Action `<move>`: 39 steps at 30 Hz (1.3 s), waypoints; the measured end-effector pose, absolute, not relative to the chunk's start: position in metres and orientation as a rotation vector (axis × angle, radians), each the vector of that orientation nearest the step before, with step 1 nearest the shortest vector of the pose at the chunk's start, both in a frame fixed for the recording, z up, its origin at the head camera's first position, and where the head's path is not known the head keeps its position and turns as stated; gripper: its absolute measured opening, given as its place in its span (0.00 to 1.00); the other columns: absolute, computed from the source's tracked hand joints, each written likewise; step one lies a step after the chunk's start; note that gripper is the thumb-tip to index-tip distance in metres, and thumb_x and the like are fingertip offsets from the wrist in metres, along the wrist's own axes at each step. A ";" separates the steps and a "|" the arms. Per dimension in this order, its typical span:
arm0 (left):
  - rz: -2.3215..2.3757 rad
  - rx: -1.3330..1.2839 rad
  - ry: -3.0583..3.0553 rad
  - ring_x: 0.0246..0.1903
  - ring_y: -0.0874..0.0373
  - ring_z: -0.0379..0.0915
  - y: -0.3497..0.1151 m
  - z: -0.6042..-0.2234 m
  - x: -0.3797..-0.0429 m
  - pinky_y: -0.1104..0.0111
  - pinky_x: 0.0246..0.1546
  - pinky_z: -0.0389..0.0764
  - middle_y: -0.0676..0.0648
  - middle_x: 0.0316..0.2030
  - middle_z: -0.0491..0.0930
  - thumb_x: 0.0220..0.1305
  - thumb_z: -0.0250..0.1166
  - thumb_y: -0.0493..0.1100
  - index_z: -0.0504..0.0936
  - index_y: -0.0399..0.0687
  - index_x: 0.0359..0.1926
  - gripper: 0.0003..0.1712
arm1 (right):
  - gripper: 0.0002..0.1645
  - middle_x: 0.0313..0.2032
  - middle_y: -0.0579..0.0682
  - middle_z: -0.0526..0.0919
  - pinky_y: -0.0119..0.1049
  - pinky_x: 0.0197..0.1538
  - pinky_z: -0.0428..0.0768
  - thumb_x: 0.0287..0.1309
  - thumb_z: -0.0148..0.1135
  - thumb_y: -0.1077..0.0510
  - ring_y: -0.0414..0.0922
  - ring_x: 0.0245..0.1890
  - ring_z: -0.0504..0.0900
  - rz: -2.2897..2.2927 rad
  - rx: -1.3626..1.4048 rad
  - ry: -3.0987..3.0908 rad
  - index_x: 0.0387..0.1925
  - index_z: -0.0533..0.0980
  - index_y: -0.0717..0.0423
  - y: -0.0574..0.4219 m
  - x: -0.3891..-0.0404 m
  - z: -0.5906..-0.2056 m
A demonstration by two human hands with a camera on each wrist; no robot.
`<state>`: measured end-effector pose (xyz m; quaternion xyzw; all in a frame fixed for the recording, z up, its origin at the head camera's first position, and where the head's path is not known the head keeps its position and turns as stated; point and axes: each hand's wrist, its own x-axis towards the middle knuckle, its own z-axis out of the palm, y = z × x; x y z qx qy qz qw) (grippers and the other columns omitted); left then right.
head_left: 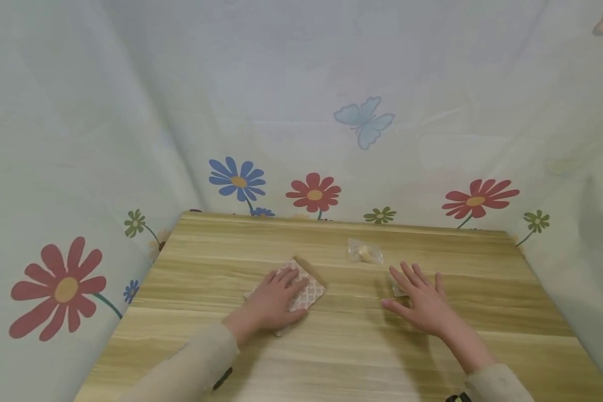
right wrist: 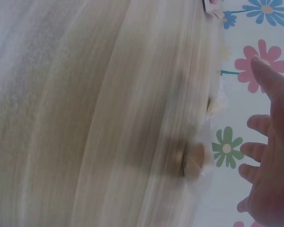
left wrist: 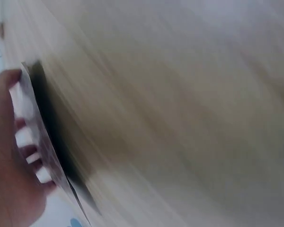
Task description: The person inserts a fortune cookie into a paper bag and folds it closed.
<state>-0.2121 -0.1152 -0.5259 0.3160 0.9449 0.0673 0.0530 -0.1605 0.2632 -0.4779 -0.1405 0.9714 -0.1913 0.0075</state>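
A flat, squarish piece with a pale pink lattice pattern [head_left: 311, 293] lies on the wooden table. My left hand [head_left: 273, 301] rests over it, fingers stretched across its face and thumb near one edge. The left wrist view catches the patterned piece [left wrist: 40, 127] nearly edge-on, with a dark strip under it; its kind is unclear. My right hand [head_left: 424, 307] hovers with spread fingers, holding nothing, above a small clear packet [head_left: 398, 288] that it partly hides. Beyond it lies a clear plastic bag [head_left: 365, 252] with something tan inside. The right wrist view shows a bagged tan item [right wrist: 195, 161].
The wood-grain table [head_left: 331, 357] ends at a back edge against a hanging cloth [head_left: 281, 84] printed with flowers and a butterfly. More of this cloth stands at the left and right sides. Dark straps show near both sleeves.
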 end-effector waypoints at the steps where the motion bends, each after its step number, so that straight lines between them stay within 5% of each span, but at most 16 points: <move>1: 0.191 1.007 2.853 0.82 0.43 0.50 -0.119 -0.526 -0.214 0.43 0.81 0.52 0.42 0.82 0.59 0.75 0.58 0.69 0.64 0.56 0.83 0.44 | 0.53 0.82 0.65 0.55 0.82 0.73 0.37 0.69 0.64 0.30 0.70 0.81 0.50 -0.597 -0.446 3.040 0.82 0.63 0.54 0.262 -0.161 -0.478; 11: 0.213 1.206 2.772 0.83 0.46 0.49 -0.145 -0.522 -0.228 0.47 0.82 0.50 0.44 0.83 0.57 0.69 0.63 0.65 0.63 0.57 0.83 0.47 | 0.52 0.81 0.65 0.57 0.81 0.73 0.38 0.69 0.65 0.30 0.69 0.81 0.51 -0.587 -0.464 3.046 0.81 0.64 0.55 0.253 -0.167 -0.479; 18: 0.282 0.898 2.925 0.82 0.42 0.49 -0.129 -0.514 -0.226 0.45 0.82 0.49 0.40 0.83 0.55 0.61 0.63 0.82 0.53 0.46 0.86 0.67 | 0.52 0.81 0.66 0.58 0.82 0.73 0.38 0.69 0.66 0.32 0.70 0.81 0.52 -0.595 -0.487 3.040 0.81 0.64 0.57 0.251 -0.177 -0.475; 26: 0.238 0.692 2.930 0.82 0.41 0.51 -0.115 -0.514 -0.228 0.46 0.82 0.49 0.37 0.82 0.55 0.47 0.71 0.85 0.51 0.39 0.85 0.81 | 0.52 0.80 0.67 0.60 0.81 0.73 0.42 0.70 0.66 0.33 0.70 0.80 0.54 -0.577 -0.542 3.019 0.81 0.63 0.59 0.249 -0.196 -0.470; 39: 0.298 0.639 2.891 0.78 0.41 0.58 -0.112 -0.511 -0.227 0.47 0.81 0.53 0.37 0.79 0.61 0.42 0.79 0.81 0.53 0.37 0.84 0.83 | 0.50 0.78 0.70 0.62 0.80 0.74 0.45 0.73 0.64 0.36 0.72 0.79 0.55 -0.590 -0.562 2.974 0.80 0.63 0.61 0.253 -0.225 -0.468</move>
